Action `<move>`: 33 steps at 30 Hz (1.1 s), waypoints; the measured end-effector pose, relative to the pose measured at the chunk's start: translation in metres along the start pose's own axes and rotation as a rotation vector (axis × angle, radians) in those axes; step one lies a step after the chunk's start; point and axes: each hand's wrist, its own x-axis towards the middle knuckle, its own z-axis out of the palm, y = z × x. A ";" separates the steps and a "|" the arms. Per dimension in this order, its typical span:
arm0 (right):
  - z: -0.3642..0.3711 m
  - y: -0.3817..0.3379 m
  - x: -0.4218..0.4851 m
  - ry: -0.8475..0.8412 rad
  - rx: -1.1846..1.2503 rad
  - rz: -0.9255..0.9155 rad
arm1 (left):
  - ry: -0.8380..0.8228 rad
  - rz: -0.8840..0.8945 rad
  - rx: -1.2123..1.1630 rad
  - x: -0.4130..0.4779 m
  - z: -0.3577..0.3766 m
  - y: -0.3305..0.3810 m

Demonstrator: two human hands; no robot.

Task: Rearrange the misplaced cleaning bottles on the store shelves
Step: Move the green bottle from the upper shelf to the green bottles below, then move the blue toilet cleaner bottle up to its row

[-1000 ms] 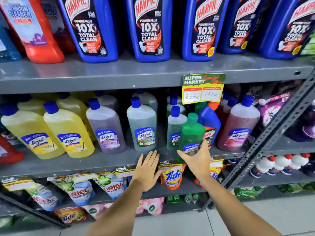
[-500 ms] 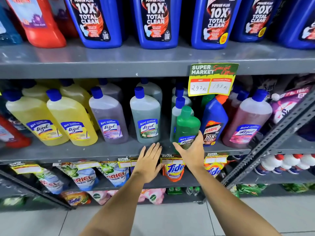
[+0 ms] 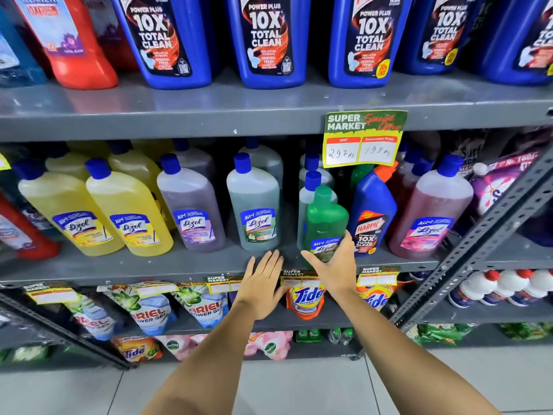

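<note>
Stood before a grey metal shelf unit (image 3: 209,115) with slotted uprights. Across the top shelf, a row of large blue bottles (image 3: 263,40) marked 10X Total Clean, contents hidden by opaque walls; at far left a red bottle (image 3: 74,46), also opaque. Hung from that shelf's front edge, a yellow and green price card (image 3: 363,139) with two handwritten prices. On the middle shelf, clear bottles with blue caps, upright, contents visible through the walls: yellow bottles (image 3: 125,214) full of yellow liquid at left, then a purple bottle (image 3: 191,211) of dull violet liquid, a grey-green bottle (image 3: 254,211) of pale green liquid, and at right a pink bottle (image 3: 431,217) of reddish liquid. Between those last two, a small blue bottle (image 3: 372,214) with an angled orange neck, opaque. On the lower shelf, soft pouches of detergent (image 3: 149,313), hanging or leaning; fill level not readable. Gripped the green bottle (image 3: 324,223) at its lower end with the right hand (image 3: 335,265), thumb on the left side and fingers round the right, over the label. Held just in front of the middle shelf's edge, beside the small blue bottle and before a row of pale bottles. Long axis close to vertical, green cap pointing up, top tipped slightly left. Dark green inside, nearly to the neck. Kept the left hand (image 3: 260,289) flat and open, fingers together, pointing up toward the shelf edge, holding nothing.
</note>
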 end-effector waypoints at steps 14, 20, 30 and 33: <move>-0.064 0.012 0.043 0.438 -0.062 0.039 | 0.039 -0.036 -0.006 0.002 0.011 0.001; -0.057 0.004 0.059 0.305 -0.061 0.061 | 0.039 -0.014 -0.056 0.000 0.009 0.000; -0.075 -0.001 0.031 0.360 0.095 0.057 | 0.181 -0.049 -0.072 -0.003 -0.020 0.010; -0.093 0.001 0.004 0.408 0.143 0.045 | 0.535 0.031 -0.164 -0.004 -0.077 0.039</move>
